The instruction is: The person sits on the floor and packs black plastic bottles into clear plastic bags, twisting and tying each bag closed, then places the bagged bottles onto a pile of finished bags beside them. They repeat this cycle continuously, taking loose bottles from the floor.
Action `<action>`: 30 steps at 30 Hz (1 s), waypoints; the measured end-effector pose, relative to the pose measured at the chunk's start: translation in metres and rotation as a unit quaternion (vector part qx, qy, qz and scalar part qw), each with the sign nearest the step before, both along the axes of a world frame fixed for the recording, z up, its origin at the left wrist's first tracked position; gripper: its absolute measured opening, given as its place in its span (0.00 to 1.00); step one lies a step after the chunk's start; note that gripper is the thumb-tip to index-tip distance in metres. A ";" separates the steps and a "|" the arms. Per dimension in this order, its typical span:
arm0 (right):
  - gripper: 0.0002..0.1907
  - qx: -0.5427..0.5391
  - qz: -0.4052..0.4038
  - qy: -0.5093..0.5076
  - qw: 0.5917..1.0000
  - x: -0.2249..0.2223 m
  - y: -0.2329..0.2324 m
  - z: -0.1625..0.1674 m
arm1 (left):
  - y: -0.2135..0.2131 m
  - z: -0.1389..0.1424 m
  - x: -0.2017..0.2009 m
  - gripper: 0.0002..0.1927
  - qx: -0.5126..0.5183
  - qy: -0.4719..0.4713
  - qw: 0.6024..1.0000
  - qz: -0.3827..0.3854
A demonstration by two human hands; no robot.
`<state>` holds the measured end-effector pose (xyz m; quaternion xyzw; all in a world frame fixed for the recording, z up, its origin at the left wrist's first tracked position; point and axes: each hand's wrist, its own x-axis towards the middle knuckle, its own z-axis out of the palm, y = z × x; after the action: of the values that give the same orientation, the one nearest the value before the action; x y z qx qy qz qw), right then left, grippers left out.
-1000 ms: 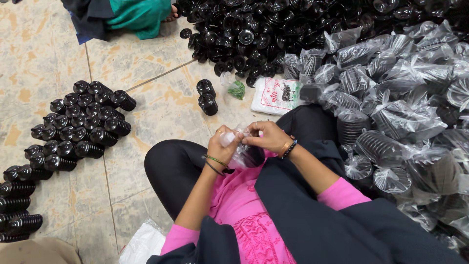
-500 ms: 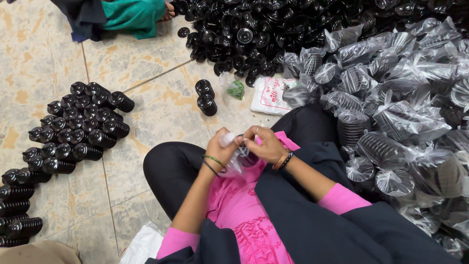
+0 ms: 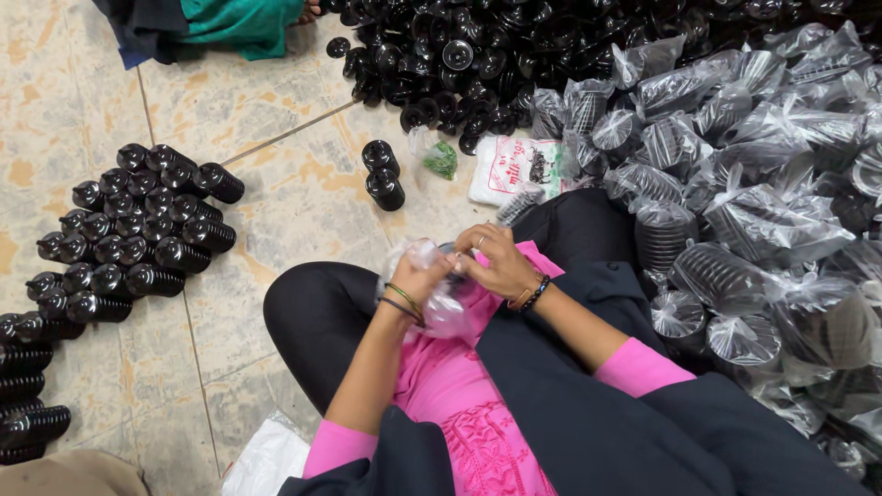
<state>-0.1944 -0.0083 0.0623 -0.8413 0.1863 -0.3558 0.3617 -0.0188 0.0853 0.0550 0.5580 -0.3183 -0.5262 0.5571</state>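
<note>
I sit cross-legged on a tiled floor. Both hands meet over my lap around a clear plastic bag [image 3: 445, 310] that holds black round parts. My left hand [image 3: 418, 276], with bangles on its wrist, grips the bag's top from the left. My right hand [image 3: 501, 262], wearing a ring and a beaded bracelet, pinches the bag's mouth from the right. The contents of the bag are mostly hidden by my fingers and the crumpled plastic.
Stacks of black ribbed parts [image 3: 138, 230] lie on the floor at left. Two short stacks [image 3: 383, 174] stand ahead. A loose black heap [image 3: 459, 55] fills the top, bagged stacks [image 3: 753, 230] the right. A white printed pouch [image 3: 514, 168] and another person's green clothing [image 3: 239, 23] are near.
My hands stay together on the bag with small finger movements; the view has shifted slightly. Nothing else has moved.
</note>
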 end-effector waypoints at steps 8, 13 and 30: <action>0.13 0.103 -0.037 -0.052 0.993 0.000 0.010 0.017 | 0.004 -0.014 -0.003 0.06 -0.059 0.052 0.995 0.062; 0.13 0.276 -0.004 -0.001 0.961 0.002 0.012 0.016 | 0.001 0.001 -0.005 0.08 -0.073 0.017 0.994 0.084; 0.04 -0.168 -0.034 0.067 0.983 -0.003 0.015 0.018 | -0.020 -0.019 0.036 0.07 0.017 -0.032 0.999 0.004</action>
<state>-0.1974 0.0069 0.0800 -0.9053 0.1763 -0.3367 0.1897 0.0171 0.0656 0.0360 0.5855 -0.3247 -0.5111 0.5390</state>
